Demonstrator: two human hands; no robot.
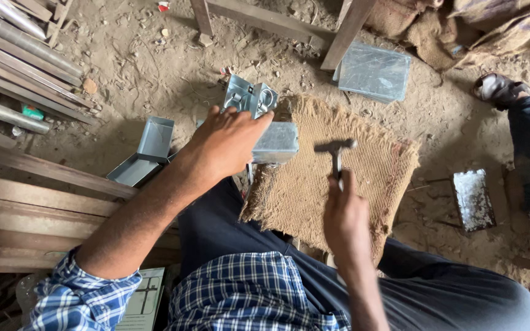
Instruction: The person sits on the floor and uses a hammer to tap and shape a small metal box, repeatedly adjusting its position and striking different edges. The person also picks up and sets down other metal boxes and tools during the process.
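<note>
My left hand (pixel 228 142) lies over a folded grey sheet-metal box (pixel 275 142) and grips it at the left edge of a burlap pad (pixel 363 178). A hinged metal flap with a ring latch (pixel 250 98) sticks up just beyond my fingers. My right hand (pixel 346 217) holds a small hammer (pixel 336 149) by its handle, head raised over the middle of the pad, a short way right of the box. My legs in dark trousers frame the pad from below.
Bent metal sheet pieces (pixel 142 153) lie on the dirt floor to the left, flat metal sheets (pixel 374 72) at the back, and one small sheet (pixel 473 199) on the right. Wooden planks and metal bars (pixel 19 67) stack along the left. Another person's leg and sandalled foot (pixel 526 122) reach in at right.
</note>
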